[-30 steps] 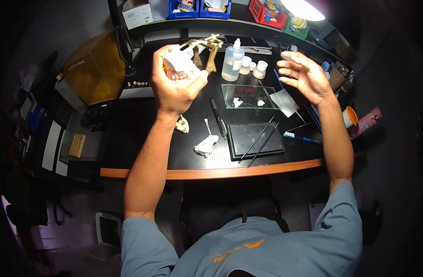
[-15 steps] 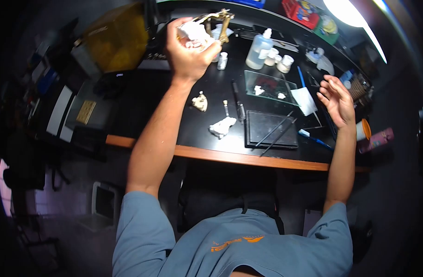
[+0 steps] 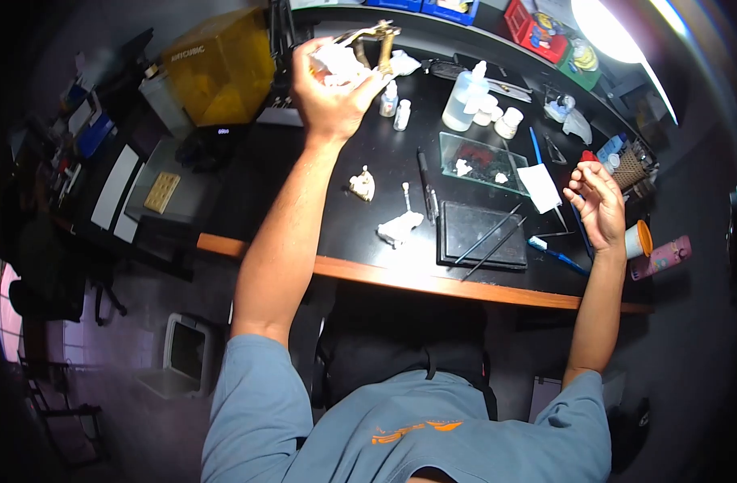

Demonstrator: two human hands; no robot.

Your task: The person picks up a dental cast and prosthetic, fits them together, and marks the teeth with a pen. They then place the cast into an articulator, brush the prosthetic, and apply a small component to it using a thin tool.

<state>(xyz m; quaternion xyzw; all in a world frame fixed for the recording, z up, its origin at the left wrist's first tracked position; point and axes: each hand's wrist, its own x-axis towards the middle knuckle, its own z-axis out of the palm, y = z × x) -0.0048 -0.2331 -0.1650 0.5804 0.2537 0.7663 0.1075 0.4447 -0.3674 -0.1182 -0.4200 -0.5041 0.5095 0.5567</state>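
Note:
My left hand is raised over the back of the black desk and grips a brass articulator with a white plaster dental model in it. My right hand hovers low at the desk's right side, fingers loosely curled, with nothing visible in it. It is nearest to a white paper square and a blue-handled brush. A red-capped item sits just beyond its fingertips.
On the desk lie a glass slab, a black pad with two thin tools across it, a white lump, a plaster piece, a pen, a clear bottle and small jars. A yellow printer cover stands at left.
My right hand has dropped from chest height down to the desk's right side and its fingers have curled. My left hand keeps the articulator raised; the view has shifted.

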